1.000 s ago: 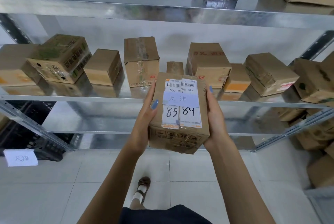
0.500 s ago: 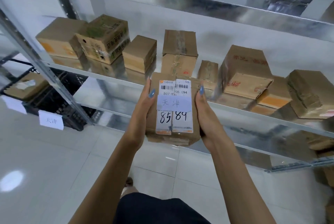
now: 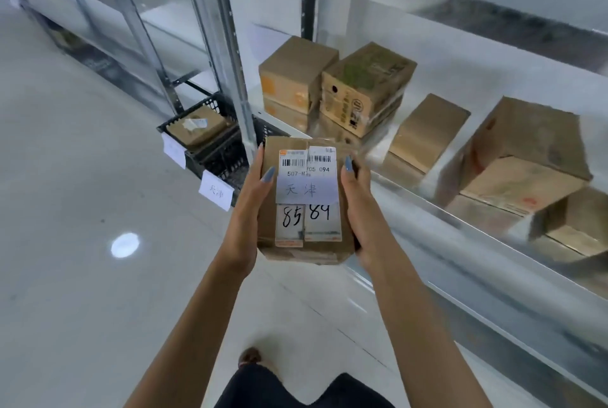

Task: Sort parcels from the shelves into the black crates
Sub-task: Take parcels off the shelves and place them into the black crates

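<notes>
Before the shelf [image 3: 414,192], the parcel [image 3: 307,197] is still gripped at its sides by the left hand [image 3: 245,210] and right hand [image 3: 362,207] — fingers curled round it — and the black crates [image 3: 223,157] are now seen closer, just beyond it.

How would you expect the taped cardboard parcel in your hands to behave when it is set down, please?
Probably stiff: the parcel shows flat, square faces between the left hand and right hand, though its near corners look crumpled. Likely light, since the thumbs only rest on top. Those faces suggest it won't roll.
</notes>
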Demonstrator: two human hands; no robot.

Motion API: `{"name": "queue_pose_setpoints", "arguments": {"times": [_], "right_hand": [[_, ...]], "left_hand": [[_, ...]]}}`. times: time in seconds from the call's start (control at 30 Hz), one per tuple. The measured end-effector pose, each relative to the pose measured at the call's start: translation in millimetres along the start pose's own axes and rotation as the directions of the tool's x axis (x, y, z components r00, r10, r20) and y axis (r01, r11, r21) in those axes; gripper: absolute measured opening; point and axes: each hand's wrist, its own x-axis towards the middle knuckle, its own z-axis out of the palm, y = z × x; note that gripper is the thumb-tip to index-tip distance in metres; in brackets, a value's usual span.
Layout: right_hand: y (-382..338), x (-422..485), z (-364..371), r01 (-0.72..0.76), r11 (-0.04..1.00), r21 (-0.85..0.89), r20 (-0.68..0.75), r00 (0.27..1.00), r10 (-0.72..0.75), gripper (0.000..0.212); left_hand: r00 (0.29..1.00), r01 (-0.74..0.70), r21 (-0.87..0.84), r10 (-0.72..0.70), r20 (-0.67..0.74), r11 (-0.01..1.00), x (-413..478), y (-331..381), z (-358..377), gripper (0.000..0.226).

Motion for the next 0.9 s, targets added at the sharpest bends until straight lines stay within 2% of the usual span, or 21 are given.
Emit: {"name": "queue_pose_setpoints", "arguments": {"times": [0.17, 0.27, 0.37, 0.5, 0.73, 0.9], "right_hand": [[2.8, 70.2, 106.3, -0.007, 1.000, 0.025, 0.060, 0.998, 0.005, 0.036], [0.8, 112.9, 162.7, 0.009, 0.999, 0.042, 0.089, 0.996, -0.013, 0.032], [3.5, 153.3, 207.4, -0.008, 1.000, 0.027, 0.116, 0.993, 0.004, 0.030], [4.4, 213.6, 255.9, -0.021, 1.000, 0.010, 0.150, 0.988, 0.019, 0.047], [-16.1, 338.3, 327.0, -0.020, 1.000, -0.002, 0.195, 0.981, 0.020, 0.040], [-40.7, 425.9, 372.6, 0.019, 0.998, -0.054, 0.195, 0.981, -0.008, 0.037]], "left_hand": [[0.996, -0.011, 0.039, 0.015, -0.091, 0.999, 43.6, 28.8, -106.0, 0.066], [0.990, -0.007, 0.060, 0.016, -0.142, 0.998, 75.3, 45.6, -164.3, 0.071], [0.984, -0.032, 0.051, 0.040, -0.174, 0.998, 102.1, 53.7, -207.5, 0.059], [0.978, -0.055, 0.026, 0.059, -0.202, 0.998, 148.0, 57.0, -259.1, 0.056], [0.968, -0.009, 0.048, 0.021, -0.248, 0.999, 268.5, 68.3, -348.2, 0.066], [0.968, -0.027, 0.062, 0.041, -0.247, 0.998, 357.2, 88.0, -397.5, 0.068]]}}
